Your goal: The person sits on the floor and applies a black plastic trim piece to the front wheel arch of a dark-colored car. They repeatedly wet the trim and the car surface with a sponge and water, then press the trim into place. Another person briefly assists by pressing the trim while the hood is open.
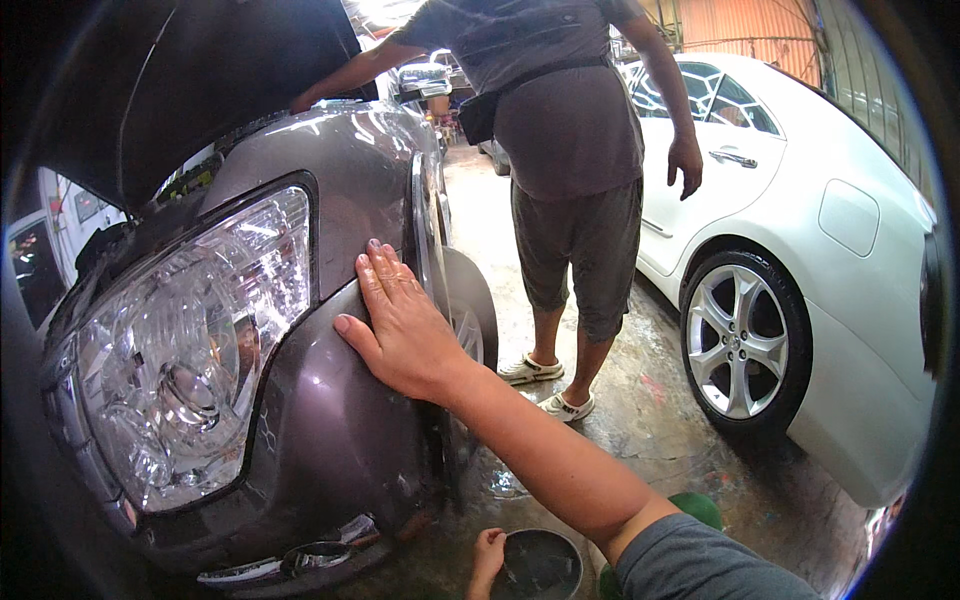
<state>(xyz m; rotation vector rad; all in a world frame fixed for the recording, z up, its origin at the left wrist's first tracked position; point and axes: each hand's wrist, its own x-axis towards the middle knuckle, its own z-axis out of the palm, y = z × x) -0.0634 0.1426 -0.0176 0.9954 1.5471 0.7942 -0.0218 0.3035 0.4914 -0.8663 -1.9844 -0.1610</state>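
Note:
My right hand (405, 330) lies flat on the grey-purple front bumper (335, 400) of a car, at the seam where it meets the fender (360, 205). Its fingers are stretched out, with the thumb apart and nothing held. Beside it on the left is a large clear headlight (195, 360). Low in the view, my left hand (487, 555) has its fingers curled at the rim of a black bucket (545, 565). A set-in lamp with chrome trim (300, 562) shows at the bumper's lower edge.
The car's raised hood (230, 80) hangs over the upper left. Another person (570, 130) stands beyond the fender, one arm reaching toward the engine bay. A white car (840, 290) is parked on the right. The concrete floor (650, 400) looks wet. Something green (697, 508) is behind my forearm.

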